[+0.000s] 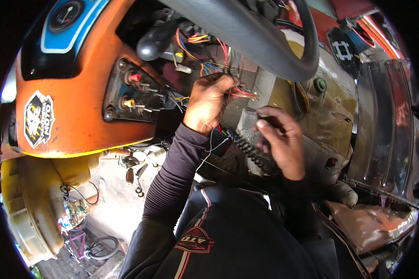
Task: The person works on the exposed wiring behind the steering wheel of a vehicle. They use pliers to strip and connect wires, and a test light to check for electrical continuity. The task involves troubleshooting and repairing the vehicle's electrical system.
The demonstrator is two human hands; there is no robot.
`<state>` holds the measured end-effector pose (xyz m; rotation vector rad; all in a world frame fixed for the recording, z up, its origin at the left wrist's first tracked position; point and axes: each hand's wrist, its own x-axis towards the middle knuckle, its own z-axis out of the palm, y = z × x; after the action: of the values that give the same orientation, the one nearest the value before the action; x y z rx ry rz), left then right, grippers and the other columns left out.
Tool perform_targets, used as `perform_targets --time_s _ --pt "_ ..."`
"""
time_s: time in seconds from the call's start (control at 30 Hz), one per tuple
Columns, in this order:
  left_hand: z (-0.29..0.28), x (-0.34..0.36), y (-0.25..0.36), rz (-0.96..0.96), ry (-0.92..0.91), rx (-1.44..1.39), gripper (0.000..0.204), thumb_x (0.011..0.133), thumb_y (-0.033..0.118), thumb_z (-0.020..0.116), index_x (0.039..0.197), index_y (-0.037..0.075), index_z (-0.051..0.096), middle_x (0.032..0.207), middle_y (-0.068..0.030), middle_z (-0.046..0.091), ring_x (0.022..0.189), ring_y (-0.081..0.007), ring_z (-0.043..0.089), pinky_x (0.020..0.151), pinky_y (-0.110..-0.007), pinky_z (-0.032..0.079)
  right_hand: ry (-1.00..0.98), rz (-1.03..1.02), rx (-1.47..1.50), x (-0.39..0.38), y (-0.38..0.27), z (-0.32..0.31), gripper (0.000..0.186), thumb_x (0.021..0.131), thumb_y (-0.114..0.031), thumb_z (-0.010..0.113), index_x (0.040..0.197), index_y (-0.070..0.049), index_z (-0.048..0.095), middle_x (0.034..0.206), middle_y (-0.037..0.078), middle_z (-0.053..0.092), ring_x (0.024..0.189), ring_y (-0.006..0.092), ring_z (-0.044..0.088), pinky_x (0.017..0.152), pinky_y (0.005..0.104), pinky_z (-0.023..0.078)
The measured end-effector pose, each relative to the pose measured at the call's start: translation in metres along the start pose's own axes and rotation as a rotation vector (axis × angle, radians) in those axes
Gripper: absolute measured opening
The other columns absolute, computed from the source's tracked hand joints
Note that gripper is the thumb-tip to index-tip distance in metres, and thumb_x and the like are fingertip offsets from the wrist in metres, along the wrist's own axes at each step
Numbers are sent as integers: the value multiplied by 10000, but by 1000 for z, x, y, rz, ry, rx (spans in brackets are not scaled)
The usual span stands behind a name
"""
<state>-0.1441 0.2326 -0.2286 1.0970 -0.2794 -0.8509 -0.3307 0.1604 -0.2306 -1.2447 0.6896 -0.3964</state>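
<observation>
My left hand (206, 103) is closed in a pinch round a bundle of thin wires (245, 93). The bared-looking ends, mostly red, stick out to the right of the fingers. More coloured wires (191, 45) run up and back beneath the steering wheel (237, 32). My right hand (281, 139) is a little lower and to the right, apart from the wire ends, with its thumb and fingers curled together. What it holds, if anything, is hidden in the shadow of the fingers. Beside it hangs a black coiled cable (246, 145).
An orange dashboard (84, 102) with a round gauge (66, 16) and a switch plate (134, 95) stands on the left. A black lever knob (154, 43) juts out below the wheel. Worn tan covering (330, 125) lies to the right. A purple bicycle (79, 242) is at the lower left.
</observation>
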Motion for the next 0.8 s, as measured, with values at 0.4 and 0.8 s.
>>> perform_targets --time_s 0.4,0.8 --pt "19 -6 -3 7 80 -30 118 891 16 628 890 -96 665 846 -99 665 738 -149 615 695 -296 518 215 -200 43 23 12 36 254 960 -42 657 1177 -42 524 866 64 670 639 44 548 525 211 461" --pt "14 -7 0 -4 65 -46 87 896 8 627 890 -75 653 853 -78 645 749 -146 620 712 -301 535 187 -153 43 18 13 25 260 978 -57 641 1234 -46 600 853 52 681 643 39 566 546 202 471"
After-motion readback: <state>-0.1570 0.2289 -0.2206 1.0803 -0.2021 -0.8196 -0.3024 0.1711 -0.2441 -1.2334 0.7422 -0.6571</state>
